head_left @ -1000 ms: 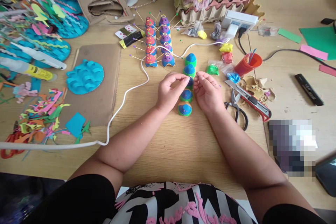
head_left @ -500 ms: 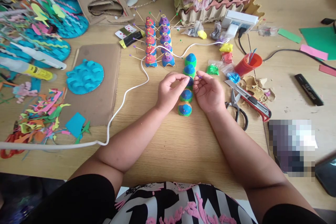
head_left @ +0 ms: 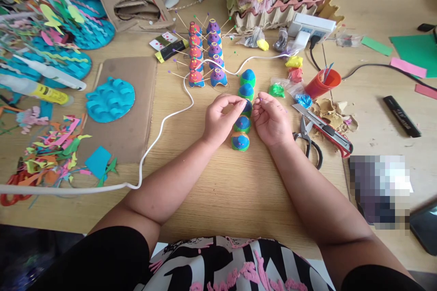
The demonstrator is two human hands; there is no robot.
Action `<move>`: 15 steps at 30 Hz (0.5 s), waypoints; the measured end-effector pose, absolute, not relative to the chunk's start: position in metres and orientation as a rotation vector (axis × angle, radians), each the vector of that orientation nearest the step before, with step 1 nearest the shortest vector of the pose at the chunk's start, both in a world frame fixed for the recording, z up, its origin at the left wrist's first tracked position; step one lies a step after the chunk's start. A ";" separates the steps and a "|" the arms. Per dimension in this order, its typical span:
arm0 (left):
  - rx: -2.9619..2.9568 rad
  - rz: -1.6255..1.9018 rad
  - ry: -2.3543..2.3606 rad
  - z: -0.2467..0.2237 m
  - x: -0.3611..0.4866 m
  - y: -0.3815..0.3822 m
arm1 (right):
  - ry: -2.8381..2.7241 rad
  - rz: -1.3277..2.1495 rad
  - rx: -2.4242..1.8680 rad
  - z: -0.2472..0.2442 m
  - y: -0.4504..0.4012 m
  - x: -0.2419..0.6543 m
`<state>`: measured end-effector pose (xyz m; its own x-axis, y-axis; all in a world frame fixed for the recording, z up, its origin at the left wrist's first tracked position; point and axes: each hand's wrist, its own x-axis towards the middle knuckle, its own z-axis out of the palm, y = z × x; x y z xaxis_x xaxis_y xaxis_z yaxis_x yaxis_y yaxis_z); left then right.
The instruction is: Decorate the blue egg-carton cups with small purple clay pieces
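Blue and green domes stand in a column at mid-table, the nearest one (head_left: pixel 240 141) bearing small pink dots. My left hand (head_left: pixel 223 117) is pinched at the left side of the middle dome (head_left: pixel 247 107); anything between its fingertips is too small to make out. Just right of that dome, my right hand (head_left: pixel 273 119) pinches a tiny purple piece (head_left: pixel 261 99) between thumb and forefinger. Behind my left hand stand two rows of painted figures, one red and blue (head_left: pixel 196 77), the other purple and blue (head_left: pixel 218 76), with pins sticking out.
A white cable (head_left: pixel 164 120) runs across the left side and between the figures. Scissors (head_left: pixel 307 138) and an open box cutter (head_left: pixel 324 128) lie right of my right hand, near a red cup (head_left: pixel 322 84). Cardboard (head_left: pixel 136 141) and paper scraps lie left; egg trays (head_left: pixel 290 13) are stacked behind.
The fingers of my right hand have curled in more, and the purple piece is now upright at the fingertips. My left hand has stayed in place.
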<state>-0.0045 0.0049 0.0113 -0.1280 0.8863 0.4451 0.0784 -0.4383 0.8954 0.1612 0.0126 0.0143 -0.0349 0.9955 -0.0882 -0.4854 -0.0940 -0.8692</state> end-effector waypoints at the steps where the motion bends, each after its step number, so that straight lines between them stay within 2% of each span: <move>1: 1.514 1.625 1.111 0.012 -0.005 0.005 | -0.796 1.483 -0.890 0.014 0.013 0.161; 15: 1.476 1.625 1.101 0.012 -0.005 0.004 | -0.611 1.608 -0.792 0.035 0.007 0.154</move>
<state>-0.0051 0.0041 0.0122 -0.1334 0.8970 0.4215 0.0588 -0.4174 0.9068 0.1541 0.0072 0.0350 -0.0872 0.9830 -0.1618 -0.6274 -0.1803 -0.7576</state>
